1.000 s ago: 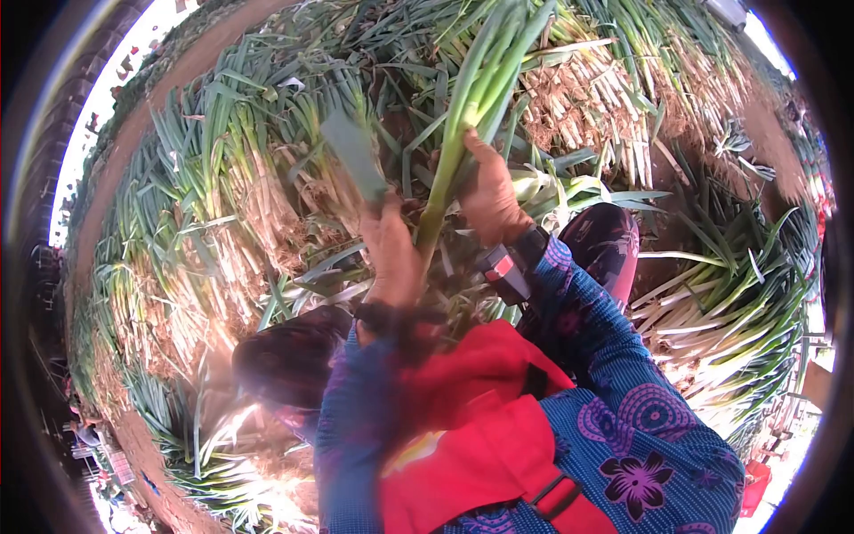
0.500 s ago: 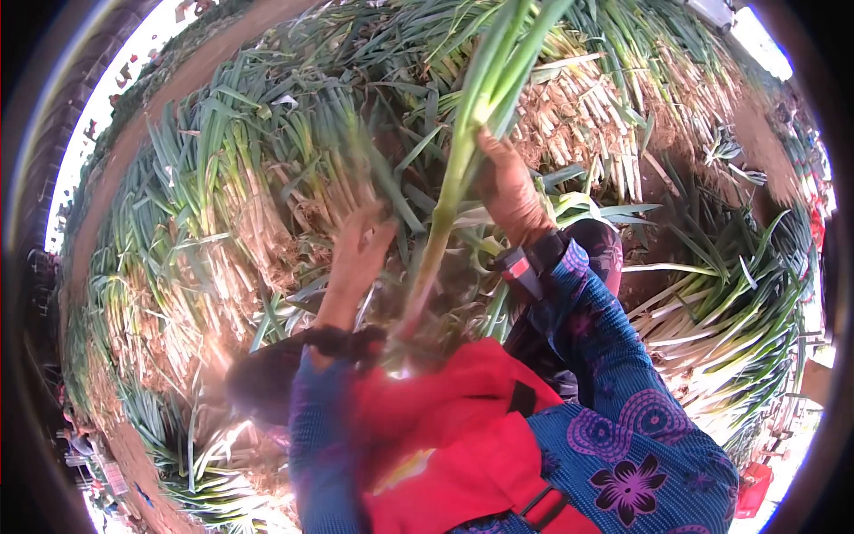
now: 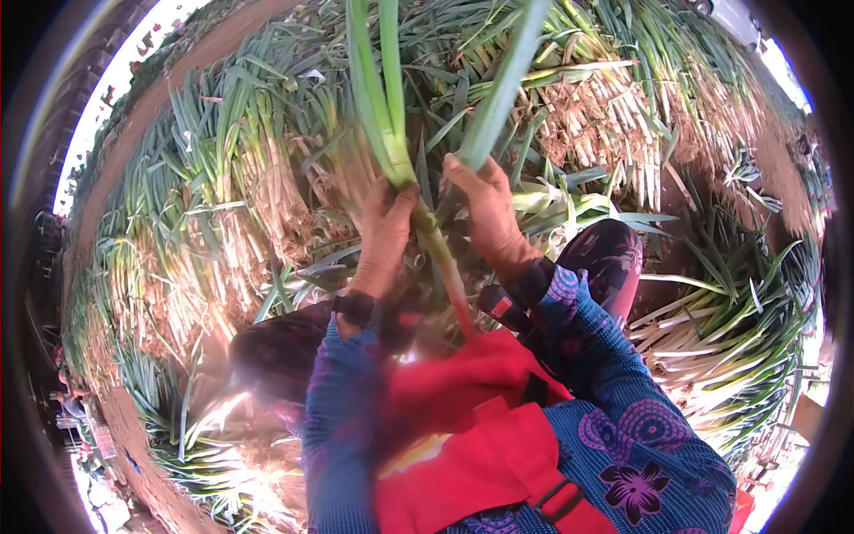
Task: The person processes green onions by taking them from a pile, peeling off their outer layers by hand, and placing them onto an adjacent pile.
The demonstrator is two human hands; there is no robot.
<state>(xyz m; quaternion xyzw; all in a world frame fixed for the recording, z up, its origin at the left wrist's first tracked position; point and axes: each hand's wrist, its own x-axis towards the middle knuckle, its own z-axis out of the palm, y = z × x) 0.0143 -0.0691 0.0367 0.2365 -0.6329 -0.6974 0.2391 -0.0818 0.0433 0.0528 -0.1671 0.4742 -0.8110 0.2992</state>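
A large green onion (image 3: pixel 439 254) slants in front of me, its leaves up and its pale root end down by my red apron (image 3: pixel 480 418). My left hand (image 3: pixel 382 236) is closed around its stalk just below where the leaves fork. My right hand (image 3: pixel 492 218) pinches a separate bluish-green leaf (image 3: pixel 507 89) that leans away from the stalk to the right. Whether the base of this leaf is still joined to the stalk is hidden behind my fingers. Loose peeled leaves (image 3: pixel 543 209) lie beyond my right wrist.
Bundles of green onions (image 3: pixel 258 191) stand in rows ahead and to the left. Another bundle (image 3: pixel 592 116) lies at the upper right. A pile of onions with white stalks (image 3: pixel 703 343) lies beside my right knee (image 3: pixel 605 258); more onions (image 3: pixel 231 476) lie at the lower left.
My left hand has moved up and right, from empty to gripping the onion stalk. My right hand has shifted from the stalk to a leaf pulled aside. The onion's top now tilts left.
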